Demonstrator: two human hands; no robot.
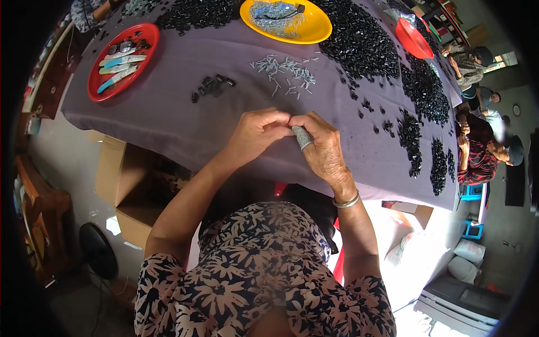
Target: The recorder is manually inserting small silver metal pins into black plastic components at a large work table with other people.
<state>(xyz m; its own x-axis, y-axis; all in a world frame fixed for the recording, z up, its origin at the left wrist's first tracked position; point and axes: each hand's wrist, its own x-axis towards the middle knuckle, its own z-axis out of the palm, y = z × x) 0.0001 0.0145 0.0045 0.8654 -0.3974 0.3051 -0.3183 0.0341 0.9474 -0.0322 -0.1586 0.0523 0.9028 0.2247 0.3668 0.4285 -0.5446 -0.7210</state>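
My left hand [252, 135] and my right hand [321, 147] meet just above the near edge of the cloth-covered table [163, 121]. Thumb and fingers are pinched together on both, fingertips touching or nearly so. Whatever they grip is too small or too hidden to make out. A grey wrap [302, 137] covers one finger of my right hand, and a silver bangle [346, 200] circles that wrist. Beyond my fingertips lies a loose scatter of thin, clear or silvery sticks [286, 73]. Several short black pieces [210, 86] rest to the left of it.
A red tray [151, 59] with white-and-blue-handled tools stands far left. A yellow plate [323, 27] holds more sticks. Heaps of black pieces [359, 48] cover the far and right side, near a red bowl [414, 40]. People [480, 146] sit along the right. An open cardboard box [109, 174] is below.
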